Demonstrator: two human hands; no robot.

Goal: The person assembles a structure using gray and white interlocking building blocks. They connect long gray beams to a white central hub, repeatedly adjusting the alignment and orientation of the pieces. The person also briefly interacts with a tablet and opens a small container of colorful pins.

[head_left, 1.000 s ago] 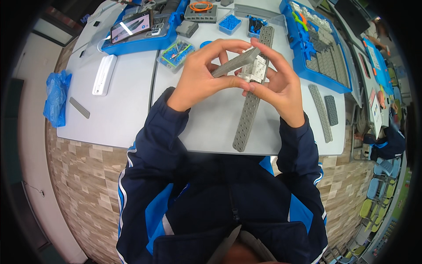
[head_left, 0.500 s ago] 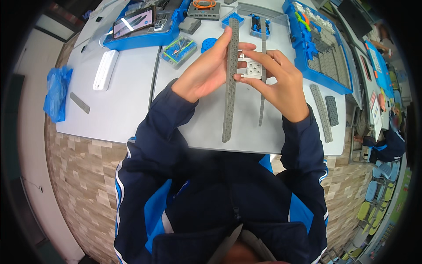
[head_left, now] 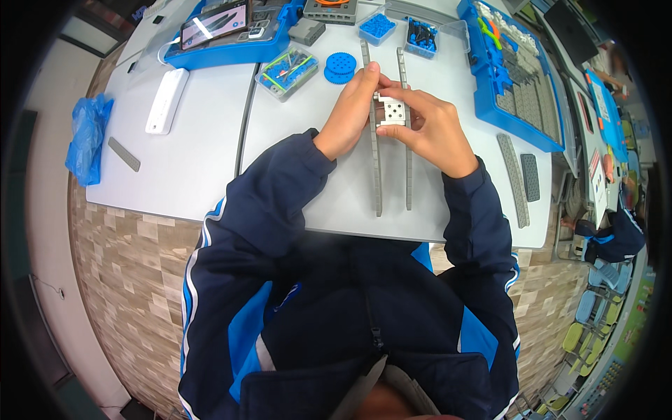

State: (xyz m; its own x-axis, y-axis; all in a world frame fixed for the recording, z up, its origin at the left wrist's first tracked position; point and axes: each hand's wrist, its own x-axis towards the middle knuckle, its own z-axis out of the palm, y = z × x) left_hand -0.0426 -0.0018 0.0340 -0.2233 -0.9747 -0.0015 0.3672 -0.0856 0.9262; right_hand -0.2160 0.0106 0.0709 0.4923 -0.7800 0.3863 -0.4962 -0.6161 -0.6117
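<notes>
Two long grey perforated building beams stand on edge, side by side, over the white table. My left hand (head_left: pixel 352 107) is closed round the upper part of the left beam (head_left: pixel 376 171), thumb along its top. Between the beams sits a white block connector (head_left: pixel 394 110) with small holes in its face. My right hand (head_left: pixel 437 129) pinches that connector and the right beam (head_left: pixel 409 168) between thumb and fingers. The connector's pegs meet the left beam; how deep they sit is hidden.
Beyond my hands are blue gears (head_left: pixel 341 67), a box of small parts (head_left: pixel 288 73) and trays of blue pins (head_left: pixel 376 28) and black pins (head_left: pixel 421 36). A blue parts case (head_left: pixel 518 84) stands right, near loose grey plates (head_left: pixel 514 180). Left lie a power strip (head_left: pixel 166 101) and blue bag (head_left: pixel 89 140).
The left beam has turned from its broad face to its narrow edge, and now runs nearly parallel to the right one. It has come up against the connector's pegs.
</notes>
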